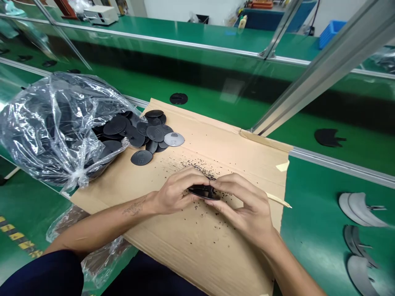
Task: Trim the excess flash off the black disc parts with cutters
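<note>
My left hand (174,191) and my right hand (243,205) meet over a sheet of cardboard (197,242), both pinched on one black round plastic disc (202,192) held edge-on between them. A thin wooden stick (279,200) juts out from under my right hand toward the right. Small black shavings (197,167) lie scattered on the cardboard just beyond my fingers. Several more black discs (148,133) spill from a clear plastic bag (55,127) at the left.
The cardboard lies across a green conveyor belt (308,238) with metal rails (339,165). Grey curved plastic parts (359,207) lie on the belt at the right. A lone black disc (178,98) and a black finned part (328,137) sit on the far belt.
</note>
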Demonstrator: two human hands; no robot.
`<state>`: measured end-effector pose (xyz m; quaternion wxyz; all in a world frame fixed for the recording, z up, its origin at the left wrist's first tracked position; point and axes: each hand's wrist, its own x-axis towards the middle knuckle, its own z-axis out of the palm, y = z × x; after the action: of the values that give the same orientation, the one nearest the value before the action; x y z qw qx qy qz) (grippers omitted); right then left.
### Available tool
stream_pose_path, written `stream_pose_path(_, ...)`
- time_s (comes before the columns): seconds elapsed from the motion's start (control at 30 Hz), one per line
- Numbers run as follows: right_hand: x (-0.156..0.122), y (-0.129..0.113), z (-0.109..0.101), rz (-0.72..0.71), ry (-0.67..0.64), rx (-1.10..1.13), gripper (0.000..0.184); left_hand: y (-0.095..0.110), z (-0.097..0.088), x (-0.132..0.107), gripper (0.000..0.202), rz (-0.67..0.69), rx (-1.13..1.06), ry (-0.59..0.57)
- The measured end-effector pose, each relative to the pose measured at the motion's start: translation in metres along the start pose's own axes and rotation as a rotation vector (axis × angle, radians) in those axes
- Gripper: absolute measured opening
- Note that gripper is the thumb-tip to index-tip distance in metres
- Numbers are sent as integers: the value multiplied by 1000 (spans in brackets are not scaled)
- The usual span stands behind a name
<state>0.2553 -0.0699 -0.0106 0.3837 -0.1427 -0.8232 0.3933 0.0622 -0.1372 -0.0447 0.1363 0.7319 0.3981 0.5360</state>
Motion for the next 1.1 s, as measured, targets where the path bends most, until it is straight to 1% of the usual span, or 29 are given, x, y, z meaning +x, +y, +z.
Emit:
stream_pose_path(0.3,-3,1,-2,-6,-27,-53,24,-1,2,-2,22,8,-27,-17)
stream_pose_path(0.5,-4,2,-1,17,-33,-15,14,-2,2,-8,29,25,-6,-21)
stream_pose_path(0.7,-6,5,-2,-18,-68,54,16,0,1,-11,32,39,-22,-1)
stream_pose_path(0.77,-6,4,-2,-25,-66,67,15,2,2,-10,30,34,-31,21)
stream_pose_path(0.87,-3,1,-2,-6,-47,80,16,6,4,-7,25,-14,-47,57)
stream_pose_path(0.93,0,-2,-2,9,-27,87,16,7,5,-6,21,-38,-57,43)
stream_pose_path(1.1,3,-4,2,73,26,82,16,7,4,-6,25,-41,-85,13)
